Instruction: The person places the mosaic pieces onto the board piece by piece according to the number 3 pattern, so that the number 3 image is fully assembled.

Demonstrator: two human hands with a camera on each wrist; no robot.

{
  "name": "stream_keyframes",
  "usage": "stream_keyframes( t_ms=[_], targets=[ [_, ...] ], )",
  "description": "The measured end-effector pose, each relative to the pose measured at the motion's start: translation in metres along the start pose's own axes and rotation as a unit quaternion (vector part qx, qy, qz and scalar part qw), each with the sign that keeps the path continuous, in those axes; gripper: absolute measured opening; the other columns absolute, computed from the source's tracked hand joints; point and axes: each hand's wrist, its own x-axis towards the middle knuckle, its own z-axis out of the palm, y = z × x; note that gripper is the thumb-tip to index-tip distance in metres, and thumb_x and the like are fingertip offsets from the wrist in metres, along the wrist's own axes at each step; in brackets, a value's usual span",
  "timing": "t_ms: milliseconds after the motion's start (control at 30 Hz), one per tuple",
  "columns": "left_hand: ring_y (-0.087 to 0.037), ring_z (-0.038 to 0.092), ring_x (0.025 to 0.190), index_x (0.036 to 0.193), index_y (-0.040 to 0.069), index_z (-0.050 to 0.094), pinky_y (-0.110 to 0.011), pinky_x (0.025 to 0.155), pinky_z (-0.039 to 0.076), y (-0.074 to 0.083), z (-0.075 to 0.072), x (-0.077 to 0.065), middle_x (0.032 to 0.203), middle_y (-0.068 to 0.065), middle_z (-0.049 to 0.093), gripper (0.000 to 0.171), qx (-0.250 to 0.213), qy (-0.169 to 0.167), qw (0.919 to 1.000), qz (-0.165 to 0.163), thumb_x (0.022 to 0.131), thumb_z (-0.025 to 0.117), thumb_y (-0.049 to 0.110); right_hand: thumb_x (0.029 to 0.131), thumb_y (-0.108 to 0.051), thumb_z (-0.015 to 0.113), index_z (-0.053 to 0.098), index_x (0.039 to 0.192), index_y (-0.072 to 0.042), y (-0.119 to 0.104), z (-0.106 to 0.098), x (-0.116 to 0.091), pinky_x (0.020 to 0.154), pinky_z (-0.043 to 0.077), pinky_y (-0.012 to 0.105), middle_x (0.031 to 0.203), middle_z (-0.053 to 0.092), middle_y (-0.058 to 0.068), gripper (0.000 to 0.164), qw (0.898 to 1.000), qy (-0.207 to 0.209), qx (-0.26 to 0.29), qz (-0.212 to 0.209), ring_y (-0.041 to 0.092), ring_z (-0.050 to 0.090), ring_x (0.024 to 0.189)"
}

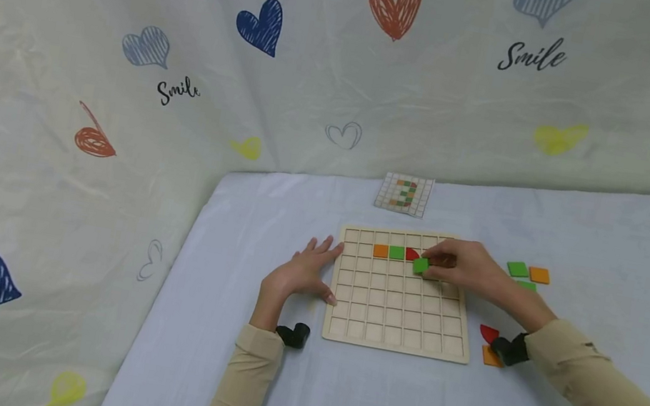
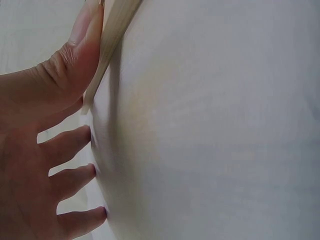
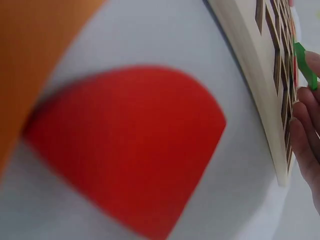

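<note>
A wooden grid board [image 1: 396,319] lies on the white cloth. In one of its upper rows sit an orange square tile [image 1: 380,250], a green square tile [image 1: 397,253] and a red quarter-round tile [image 1: 412,254]. My right hand [image 1: 463,262] pinches another green tile [image 1: 420,266] over the board, just below the red one; the right wrist view shows this green tile [image 3: 305,65] between thumb and fingers. With its fingers spread, my left hand [image 1: 305,271] touches the board's left edge. In the left wrist view, the thumb [image 2: 82,47] rests on the board's rim.
A pattern card [image 1: 404,194] lies beyond the board. To the right are green tiles [image 1: 518,269] and an orange tile [image 1: 539,275]. Nearer, under the right wrist camera, lie a red quarter-round tile [image 1: 488,333] and an orange tile [image 1: 491,356]. A printed cloth hangs behind.
</note>
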Motion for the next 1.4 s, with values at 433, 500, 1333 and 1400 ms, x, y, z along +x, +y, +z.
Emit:
stream_keyframes(
  t_ms=[433, 500, 1333, 1400],
  targets=[
    [-0.036, 0.000, 0.161, 0.165, 0.020, 0.026, -0.060, 0.128, 0.011, 0.001, 0.002, 0.003, 0.173, -0.006, 0.010, 0.112, 0.008, -0.001, 1.0000, 0.004, 0.075, 0.093, 0.025, 0.084, -0.012, 0.084, 0.078, 0.106, 0.001, 0.000, 0.009, 0.009, 0.073, 0.055, 0.032, 0.096, 0.073, 0.006, 0.026, 0.997, -0.007, -0.065, -0.048, 0.017, 0.063, 0.086],
    [-0.035, -0.001, 0.161, 0.165, 0.021, 0.025, -0.059, 0.128, 0.010, 0.001, 0.003, 0.004, 0.174, -0.005, 0.009, 0.112, 0.012, -0.004, 0.9999, -0.001, 0.076, 0.092, 0.026, 0.084, -0.011, 0.085, 0.078, 0.106, 0.001, 0.000, 0.010, 0.009, 0.071, 0.053, 0.029, 0.092, 0.072, 0.004, 0.027, 0.996, -0.008, -0.073, -0.052, 0.014, 0.060, 0.082],
    [-0.036, 0.000, 0.161, 0.165, 0.020, 0.025, -0.060, 0.128, 0.011, 0.003, 0.000, 0.001, 0.173, -0.007, 0.010, 0.113, 0.010, -0.001, 1.0000, -0.002, 0.075, 0.093, 0.025, 0.084, -0.006, 0.082, 0.076, 0.111, 0.000, 0.007, -0.014, -0.015, 0.073, 0.055, 0.028, 0.094, 0.075, 0.001, 0.028, 0.996, 0.020, -0.078, -0.042, 0.015, 0.062, 0.084],
    [-0.036, 0.000, 0.161, 0.165, 0.020, 0.026, -0.060, 0.128, 0.011, 0.003, 0.000, 0.000, 0.173, -0.007, 0.010, 0.113, 0.009, 0.000, 1.0000, -0.003, 0.074, 0.093, 0.025, 0.084, -0.005, 0.081, 0.076, 0.110, 0.000, 0.010, -0.017, -0.019, 0.073, 0.054, 0.027, 0.094, 0.075, 0.001, 0.028, 0.996, 0.022, -0.080, -0.041, 0.015, 0.062, 0.084]
  ],
)
